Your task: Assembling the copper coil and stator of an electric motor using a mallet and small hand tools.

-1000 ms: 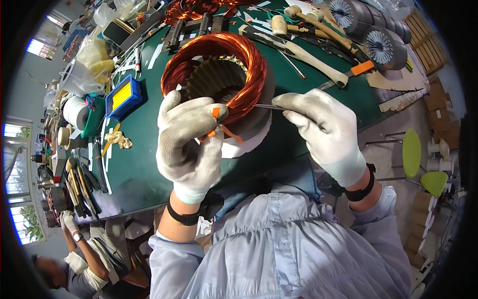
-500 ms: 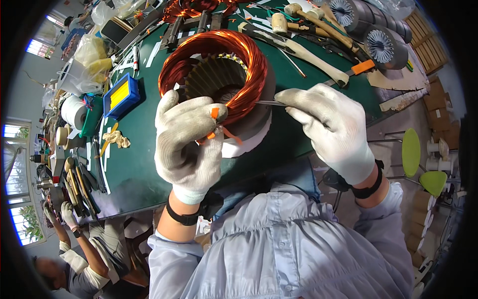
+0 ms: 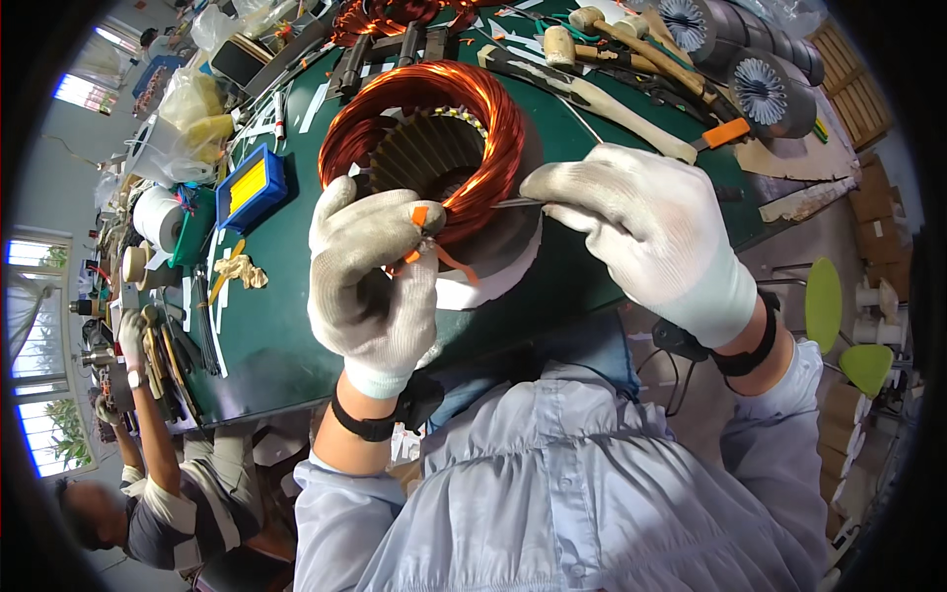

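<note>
A motor stator (image 3: pixel 424 153) with a thick ring of copper winding (image 3: pixel 505 128) stands on the green table before me. My left hand (image 3: pixel 370 281), in a white knit glove, is closed at the ring's near left side. Between its fingers and thumb is an orange strip (image 3: pixel 456 263), with short orange ends poking out. My gloved right hand (image 3: pixel 656 237) pinches a thin metal rod (image 3: pixel 520 202) to the right of the ring. The rod points left, and its tip is at the winding; whether it goes between the wires I cannot tell.
A blue tray (image 3: pixel 280 176) of yellow strips lies to the left. Mallets (image 3: pixel 559 45), a long wooden handle (image 3: pixel 631 123) and an orange-handled blade (image 3: pixel 723 133) lie at the far right, near finned metal cores (image 3: pixel 760 89). A co-worker (image 3: pixel 168 503) sits at the lower left.
My right hand has shifted left with the rod, closer to the winding. My left hand keeps its grip in nearly the same place. The co-worker's arms have moved.
</note>
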Motion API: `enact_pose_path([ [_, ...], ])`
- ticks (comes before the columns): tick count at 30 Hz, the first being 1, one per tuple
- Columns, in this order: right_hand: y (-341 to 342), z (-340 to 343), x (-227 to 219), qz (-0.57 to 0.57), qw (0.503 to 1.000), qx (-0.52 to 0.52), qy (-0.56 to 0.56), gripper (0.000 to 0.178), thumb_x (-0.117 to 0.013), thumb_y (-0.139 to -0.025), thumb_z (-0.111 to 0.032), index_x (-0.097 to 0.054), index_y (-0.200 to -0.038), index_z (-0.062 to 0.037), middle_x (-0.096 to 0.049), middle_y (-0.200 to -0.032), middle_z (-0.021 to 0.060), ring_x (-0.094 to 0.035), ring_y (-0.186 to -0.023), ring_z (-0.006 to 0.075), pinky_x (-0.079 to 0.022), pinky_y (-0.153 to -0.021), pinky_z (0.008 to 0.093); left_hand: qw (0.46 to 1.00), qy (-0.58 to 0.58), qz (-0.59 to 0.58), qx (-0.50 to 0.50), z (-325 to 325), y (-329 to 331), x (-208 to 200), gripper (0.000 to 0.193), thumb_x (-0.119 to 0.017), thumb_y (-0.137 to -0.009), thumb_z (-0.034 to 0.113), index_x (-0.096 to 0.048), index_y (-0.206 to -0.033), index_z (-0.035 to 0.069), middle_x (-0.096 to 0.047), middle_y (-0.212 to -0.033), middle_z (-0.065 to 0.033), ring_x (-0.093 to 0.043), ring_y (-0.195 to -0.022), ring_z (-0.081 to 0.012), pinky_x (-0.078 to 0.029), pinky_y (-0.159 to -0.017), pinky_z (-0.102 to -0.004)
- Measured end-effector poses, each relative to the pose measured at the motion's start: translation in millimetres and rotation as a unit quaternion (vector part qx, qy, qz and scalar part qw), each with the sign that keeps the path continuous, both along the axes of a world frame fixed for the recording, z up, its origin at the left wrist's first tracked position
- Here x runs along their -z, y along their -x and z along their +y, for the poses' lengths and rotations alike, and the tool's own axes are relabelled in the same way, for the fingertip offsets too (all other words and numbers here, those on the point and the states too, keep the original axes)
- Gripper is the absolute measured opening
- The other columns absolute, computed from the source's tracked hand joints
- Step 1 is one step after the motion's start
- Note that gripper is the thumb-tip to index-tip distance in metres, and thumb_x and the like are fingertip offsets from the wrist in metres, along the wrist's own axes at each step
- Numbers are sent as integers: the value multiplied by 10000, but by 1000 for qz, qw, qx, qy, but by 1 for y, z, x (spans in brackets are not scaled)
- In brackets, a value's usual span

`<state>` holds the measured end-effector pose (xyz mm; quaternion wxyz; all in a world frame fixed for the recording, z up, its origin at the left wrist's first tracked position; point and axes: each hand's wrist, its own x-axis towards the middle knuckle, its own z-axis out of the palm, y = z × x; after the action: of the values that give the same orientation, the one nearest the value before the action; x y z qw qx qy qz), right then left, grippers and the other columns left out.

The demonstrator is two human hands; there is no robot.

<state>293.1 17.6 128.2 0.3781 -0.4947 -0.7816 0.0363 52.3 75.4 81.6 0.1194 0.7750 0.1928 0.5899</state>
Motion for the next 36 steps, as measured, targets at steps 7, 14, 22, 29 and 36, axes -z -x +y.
enact_pose_path([
  [7,1,0,-27,-168,984,-1,-58,337,-721,-720,-24,-727,-1032,-150,-578,-747,52,-633,-717,271,-499,-614,392,1000,16,-3,-2,-3,-2,0,246,-673,-889,-57,-594,-1093,55,-770,-1014,-99,-720,-1029,-269,-342,-1167,-532],
  [14,-6,20,-24,-71,993,-91,-26,249,-692,-770,-10,-735,-993,-112,-634,-769,85,-654,-711,282,-512,-607,383,1000,20,-17,-3,-3,-3,2,225,-668,-909,-46,-591,-1095,56,-769,-1011,-102,-719,-1030,-271,-339,-1171,-532],
  [22,-7,17,-16,-78,993,-83,-28,193,-715,-826,-43,-759,-1010,-84,-682,-813,99,-669,-721,315,-542,-651,356,1000,19,-19,-11,-2,-3,3,216,-681,-917,-26,-595,-1093,65,-764,-1001,-94,-723,-1015,-269,-343,-1168,-528],
  [29,-17,34,-12,6,982,-175,69,162,-675,-916,-157,-742,-1053,-101,-711,-885,112,-704,-839,314,-542,-740,395,1000,12,-19,1,-2,0,3,201,-685,-930,1,-587,-1099,46,-758,-994,-124,-718,-1008,-280,-321,-1179,-562],
  [36,-12,31,-3,20,965,-249,74,161,-723,-860,-119,-749,-1007,-61,-717,-897,122,-699,-817,319,-546,-711,383,1000,10,-5,-7,-1,0,3,183,-680,-949,26,-574,-1098,29,-754,-988,-164,-709,-997,-296,-301,-1190,-593],
])
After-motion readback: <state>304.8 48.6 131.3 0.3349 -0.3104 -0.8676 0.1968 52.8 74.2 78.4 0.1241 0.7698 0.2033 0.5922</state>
